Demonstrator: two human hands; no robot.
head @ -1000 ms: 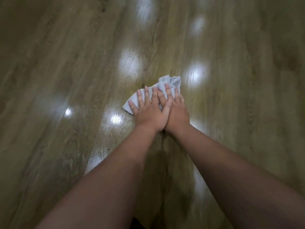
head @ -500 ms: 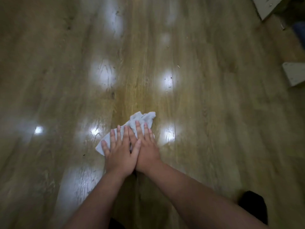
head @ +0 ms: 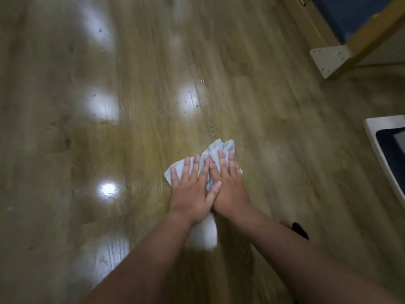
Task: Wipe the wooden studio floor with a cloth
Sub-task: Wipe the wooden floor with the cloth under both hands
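Note:
A crumpled pale grey cloth (head: 221, 149) lies on the glossy wooden floor (head: 135, 132) a little right of centre. My left hand (head: 190, 191) presses flat on its left part with straight, spread fingers. My right hand (head: 229, 185) presses flat on its right part, side by side with the left; the left thumb lies over the right hand's edge. Most of the cloth is hidden under both palms. The floor shines with bright light reflections and small specks.
A wooden furniture leg with a white bracket foot (head: 328, 60) stands at the upper right, with a blue surface (head: 341, 12) behind it. A white-framed dark object (head: 385, 141) sits at the right edge. A dark shape (head: 300, 230) shows beside my right forearm.
Both hands and the cloth have shifted right across the floor, staying flat on the cloth. The view has swung so the furniture at the upper right and right edge looms larger.

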